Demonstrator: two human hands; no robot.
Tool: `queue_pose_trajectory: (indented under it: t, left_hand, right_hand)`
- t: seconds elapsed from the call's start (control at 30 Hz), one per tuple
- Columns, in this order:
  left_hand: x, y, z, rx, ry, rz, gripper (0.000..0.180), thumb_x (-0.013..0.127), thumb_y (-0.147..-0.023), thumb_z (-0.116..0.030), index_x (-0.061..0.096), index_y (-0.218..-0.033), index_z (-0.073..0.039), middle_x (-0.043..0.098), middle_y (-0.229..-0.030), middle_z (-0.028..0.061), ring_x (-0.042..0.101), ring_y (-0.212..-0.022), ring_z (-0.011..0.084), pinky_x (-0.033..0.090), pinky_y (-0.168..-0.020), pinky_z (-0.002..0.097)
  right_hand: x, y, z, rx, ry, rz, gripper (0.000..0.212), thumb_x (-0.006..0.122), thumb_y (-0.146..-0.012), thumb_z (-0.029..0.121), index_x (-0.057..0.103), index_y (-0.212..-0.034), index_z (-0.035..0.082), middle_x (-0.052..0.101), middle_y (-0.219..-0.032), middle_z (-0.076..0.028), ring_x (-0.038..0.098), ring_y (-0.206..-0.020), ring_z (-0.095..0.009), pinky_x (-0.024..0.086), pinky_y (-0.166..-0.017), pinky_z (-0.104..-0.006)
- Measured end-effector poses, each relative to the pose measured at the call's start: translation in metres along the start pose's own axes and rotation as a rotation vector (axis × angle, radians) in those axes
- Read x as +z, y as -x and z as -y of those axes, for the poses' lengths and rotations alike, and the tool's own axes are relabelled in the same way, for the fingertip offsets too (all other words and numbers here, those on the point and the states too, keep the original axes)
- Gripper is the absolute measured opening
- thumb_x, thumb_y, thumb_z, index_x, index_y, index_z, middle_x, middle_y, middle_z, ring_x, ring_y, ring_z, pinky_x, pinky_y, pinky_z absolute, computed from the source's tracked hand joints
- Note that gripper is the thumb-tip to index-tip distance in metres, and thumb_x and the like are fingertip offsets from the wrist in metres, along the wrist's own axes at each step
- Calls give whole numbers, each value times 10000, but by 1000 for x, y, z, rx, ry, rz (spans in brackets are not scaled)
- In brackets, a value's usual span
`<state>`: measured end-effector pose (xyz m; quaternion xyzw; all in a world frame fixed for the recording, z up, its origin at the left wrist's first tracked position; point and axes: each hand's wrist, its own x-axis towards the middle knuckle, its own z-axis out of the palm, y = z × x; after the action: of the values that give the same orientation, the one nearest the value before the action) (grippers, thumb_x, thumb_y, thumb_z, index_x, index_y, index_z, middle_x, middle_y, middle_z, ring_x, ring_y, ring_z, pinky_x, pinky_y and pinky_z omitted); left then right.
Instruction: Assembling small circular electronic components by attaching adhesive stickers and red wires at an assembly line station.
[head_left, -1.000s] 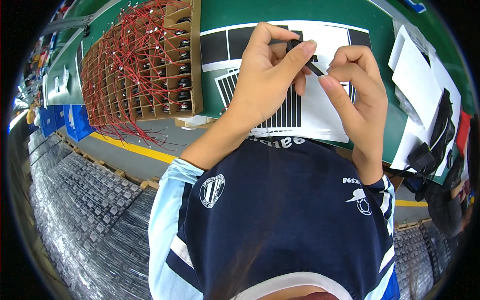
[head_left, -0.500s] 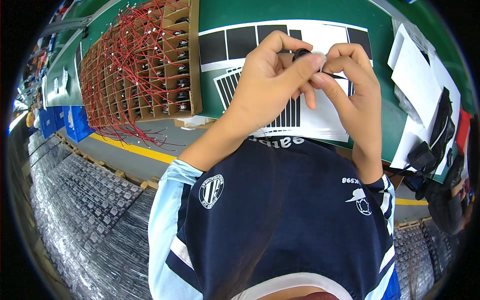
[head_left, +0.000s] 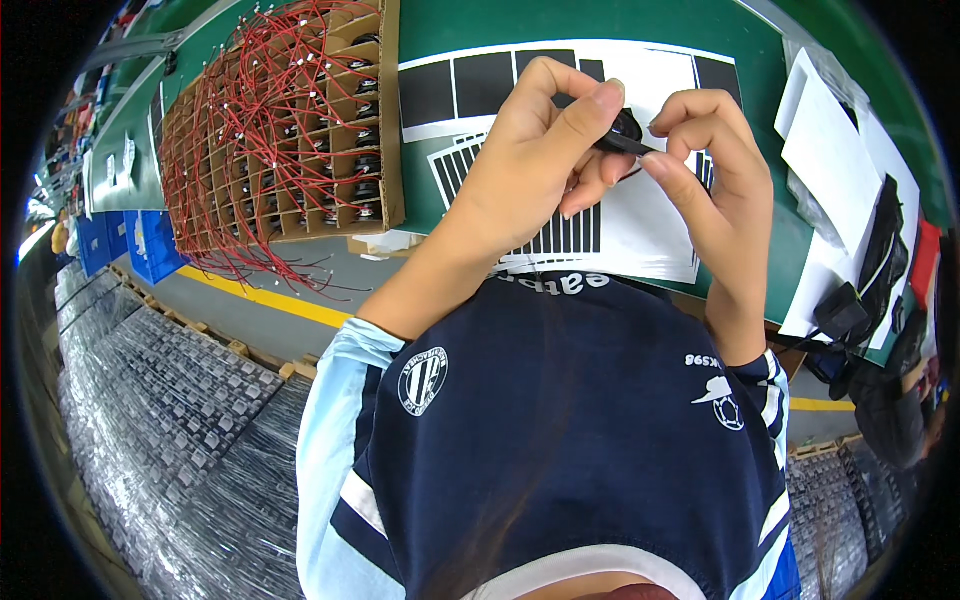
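Observation:
My left hand (head_left: 545, 150) is closed around a small round black speaker (head_left: 627, 124), held between the thumb and fingers above the sheets. A short black strip (head_left: 628, 147) sticks out from the speaker's side toward the right. At its free end is my right hand (head_left: 715, 160), thumb and bent fingertips curled around the tip. The fingers partly hide the speaker's underside. Below the hands lies a white sheet with narrow black strips (head_left: 570, 232). Behind it is another white sheet bearing large black rectangles (head_left: 482, 84).
At the left on the green table (head_left: 425, 205) stands a divided cardboard box (head_left: 392, 150) of small black speakers with tangled red wires (head_left: 280, 100). White papers (head_left: 830, 150) and a black bag-like item (head_left: 885, 235) lie at the right. Blue bins (head_left: 155, 245) and wrapped pallets (head_left: 170, 400) stand beyond the table.
My left thumb has shifted up, baring more of the speaker. My right hand has drawn slightly right, and the black strip now shows between the hands; a whitish bit at the fingertips is gone from sight.

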<state>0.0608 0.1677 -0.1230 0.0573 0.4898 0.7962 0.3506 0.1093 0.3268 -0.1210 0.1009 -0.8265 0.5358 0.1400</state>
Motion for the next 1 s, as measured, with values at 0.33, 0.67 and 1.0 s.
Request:
queue_pose_trajectory:
  t: [0.33, 0.67, 1.0]
  left_hand:
    - [7, -2, 1, 40, -195, -38, 321, 563, -818, -238, 351, -872, -2, 535, -598, 121, 442, -359, 85, 306, -334, 183]
    - [2, -3, 0, 23, -324, -67, 242, 534, -837, -238, 470, -844, -5, 544, -620, 105, 424, -374, 63, 308, -346, 161]
    - [-3, -6, 5, 2, -21, -93, 339, 629, -772, -261, 438, -816, 16, 489, -563, 54, 414, -404, 57, 351, -410, 172]
  right_hand:
    - [5, 1, 1, 7, 78, -31, 182, 664, -673, 94, 502, -685, 11, 494, -796, -67, 485, -705, -154, 382, -629, -229]
    - [3, 1, 0, 124, -17, 66, 173, 654, -701, 116, 522, -684, 6, 521, -780, -73, 502, -691, -154, 382, -640, -232]
    - [9, 4, -4, 137, -151, -3, 145, 637, -720, 100, 532, -694, 4, 488, -754, -52, 475, -712, -134, 365, -648, -222]
